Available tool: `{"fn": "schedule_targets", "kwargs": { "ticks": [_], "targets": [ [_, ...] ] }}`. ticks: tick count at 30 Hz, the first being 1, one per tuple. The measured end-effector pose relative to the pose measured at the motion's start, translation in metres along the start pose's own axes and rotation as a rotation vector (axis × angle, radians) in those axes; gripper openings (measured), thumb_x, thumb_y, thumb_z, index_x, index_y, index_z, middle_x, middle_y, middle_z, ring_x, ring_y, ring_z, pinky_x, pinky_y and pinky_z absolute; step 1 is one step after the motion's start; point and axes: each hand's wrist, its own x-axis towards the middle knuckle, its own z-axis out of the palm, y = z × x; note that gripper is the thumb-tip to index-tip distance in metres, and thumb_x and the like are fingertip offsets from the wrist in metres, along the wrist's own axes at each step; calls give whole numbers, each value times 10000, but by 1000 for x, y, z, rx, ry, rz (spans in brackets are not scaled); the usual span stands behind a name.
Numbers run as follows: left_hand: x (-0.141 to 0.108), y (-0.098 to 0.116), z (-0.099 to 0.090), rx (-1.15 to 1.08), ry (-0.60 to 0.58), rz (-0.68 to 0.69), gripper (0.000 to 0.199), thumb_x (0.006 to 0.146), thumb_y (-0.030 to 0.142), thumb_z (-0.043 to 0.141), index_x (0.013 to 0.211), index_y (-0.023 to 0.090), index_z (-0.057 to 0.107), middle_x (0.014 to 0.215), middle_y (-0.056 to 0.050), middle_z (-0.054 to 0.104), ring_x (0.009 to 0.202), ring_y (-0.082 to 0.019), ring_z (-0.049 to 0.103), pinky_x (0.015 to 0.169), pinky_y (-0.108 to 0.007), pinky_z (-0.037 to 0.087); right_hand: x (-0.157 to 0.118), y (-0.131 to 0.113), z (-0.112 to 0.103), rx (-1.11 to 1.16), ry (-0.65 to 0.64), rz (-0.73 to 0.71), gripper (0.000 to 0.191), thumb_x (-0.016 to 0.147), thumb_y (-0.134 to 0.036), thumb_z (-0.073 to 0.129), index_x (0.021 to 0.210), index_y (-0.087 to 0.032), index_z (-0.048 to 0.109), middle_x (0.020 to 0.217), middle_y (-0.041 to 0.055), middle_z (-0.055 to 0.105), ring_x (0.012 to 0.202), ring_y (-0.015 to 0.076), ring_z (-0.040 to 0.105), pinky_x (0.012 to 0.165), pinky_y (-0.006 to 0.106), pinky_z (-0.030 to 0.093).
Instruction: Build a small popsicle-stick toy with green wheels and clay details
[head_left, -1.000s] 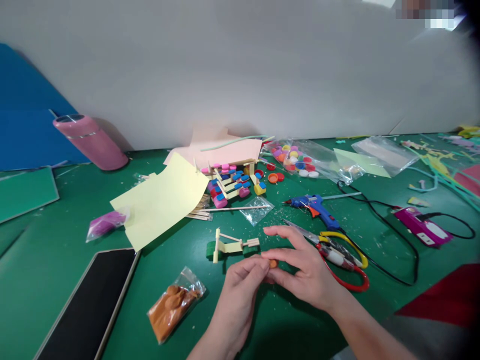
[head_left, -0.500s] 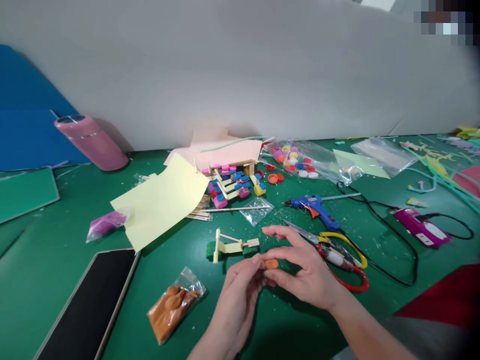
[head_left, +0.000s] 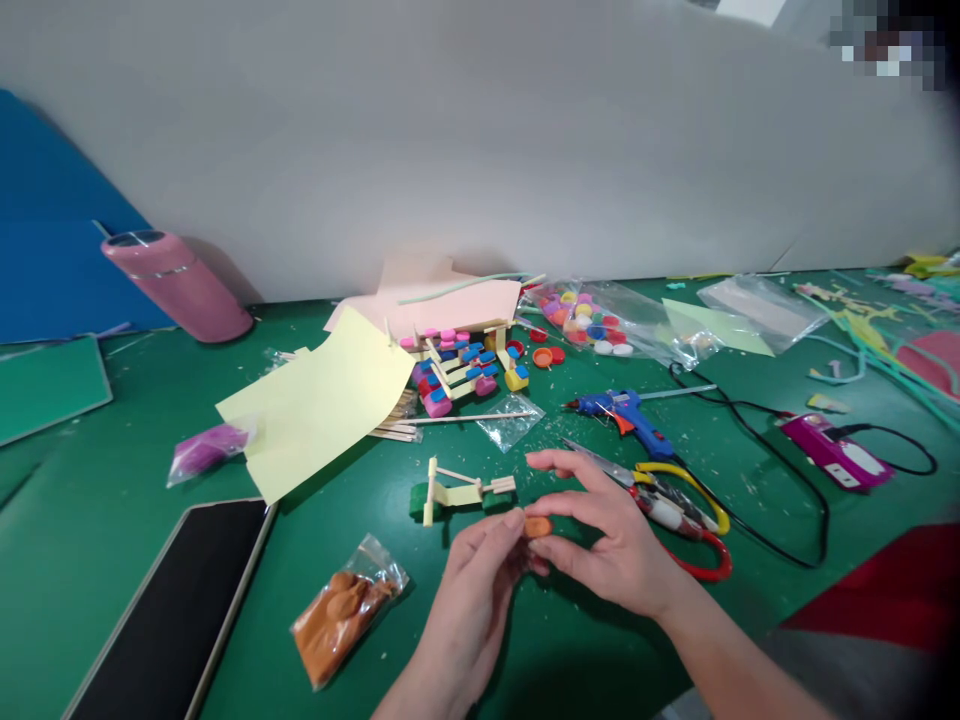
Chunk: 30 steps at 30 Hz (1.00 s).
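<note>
Between my two hands, just above the table, is a small flattened piece of orange clay point(head_left: 537, 527). My left hand point(head_left: 480, 580) pinches its left end between thumb and fingers. My right hand point(head_left: 600, 530) grips it from the right, thumb below and a finger above, with the index finger lifted clear. Just behind the hands lies a small model point(head_left: 461, 494) of green clay blocks, a cream strip and thin sticks. An opened plastic bag of orange clay point(head_left: 345, 610) rests left of my left hand.
A phone point(head_left: 172, 600) lies at left. Yellow paper point(head_left: 322, 400) partly covers sticks. Small colourful models point(head_left: 457, 372) stand behind. To the right are a blue glue gun point(head_left: 626, 415), scissors point(head_left: 709, 555) and a magenta device point(head_left: 836, 452) with a black cable. A pink bottle point(head_left: 180, 285) leans near the wall.
Both hands keep hold of the orange clay in nearly the same pose. The whole view has shifted slightly, so everything appears a little further left.
</note>
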Motion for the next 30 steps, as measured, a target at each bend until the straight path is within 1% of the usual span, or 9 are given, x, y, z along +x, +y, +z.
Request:
{"fn": "schedule_targets", "kwargs": {
  "ticks": [4, 8, 12, 14, 17, 19, 22, 24, 30],
  "targets": [
    [0, 0, 0, -2, -25, -10, 152, 687, 251, 697, 664, 102, 713, 639, -44, 665, 628, -119, 547, 635, -223, 424, 2, -4, 0, -15, -12, -13, 142, 743, -166, 619, 880, -199, 631, 1231, 81, 481, 1133, 217, 461, 976, 337, 341],
    [0, 2, 2, -17, -42, -17, 145, 689, 238, 698, 620, 110, 700, 591, -22, 644, 588, -100, 529, 603, -205, 414, 1, -4, 0, -9, -5, -18, 188, 720, -120, 604, 895, -188, 613, 1253, 85, 456, 1151, 215, 446, 974, 323, 345],
    [0, 2, 2, -35, -43, -20, 132, 670, 239, 717, 628, 116, 699, 595, -19, 653, 579, -93, 529, 586, -196, 410, -1, -3, 0, 4, -17, -30, 268, 738, -171, 623, 1004, -193, 609, 1262, 87, 442, 1159, 222, 435, 975, 333, 346],
    [-1, 1, 2, -44, -39, -20, 127, 661, 239, 726, 632, 118, 699, 607, -19, 659, 581, -92, 532, 587, -194, 412, -1, -2, 0, 15, -27, -34, 272, 749, -207, 635, 1020, -199, 611, 1256, 84, 446, 1153, 221, 438, 966, 331, 354],
    [0, 1, 2, -48, -49, -20, 151, 657, 243, 730, 594, 111, 690, 573, -13, 642, 554, -85, 520, 580, -196, 417, 0, -3, 0, 28, -23, -23, 163, 770, -216, 622, 932, -201, 628, 1235, 76, 464, 1137, 210, 450, 950, 312, 367],
    [0, 1, 3, -58, -48, -25, 161, 661, 259, 726, 615, 108, 698, 584, -20, 648, 554, -89, 525, 577, -201, 424, 0, -3, 1, 38, 1, -21, 125, 760, -201, 627, 885, -196, 619, 1229, 76, 467, 1130, 204, 454, 948, 300, 368],
    [0, 2, 4, -103, -11, -45, 175, 658, 289, 724, 650, 115, 707, 626, -36, 670, 587, -107, 550, 579, -211, 435, -1, -4, 3, 47, 33, -18, 138, 719, -161, 645, 844, -191, 597, 1233, 80, 458, 1124, 205, 457, 952, 295, 364],
    [-1, 3, 5, -122, 4, -56, 173, 641, 287, 734, 635, 117, 705, 630, -39, 674, 594, -111, 554, 579, -211, 437, -1, -4, 4, 46, 37, -15, 153, 697, -141, 647, 829, -190, 586, 1237, 83, 450, 1121, 209, 459, 947, 296, 369],
    [-5, 5, 6, -81, -43, -62, 151, 639, 253, 737, 617, 109, 697, 584, -20, 635, 588, -99, 528, 582, -194, 418, 0, -4, 7, 4, 61, -46, 183, 677, -105, 632, 835, -191, 597, 1272, 81, 411, 1139, 227, 443, 947, 319, 371]
  ]
}}
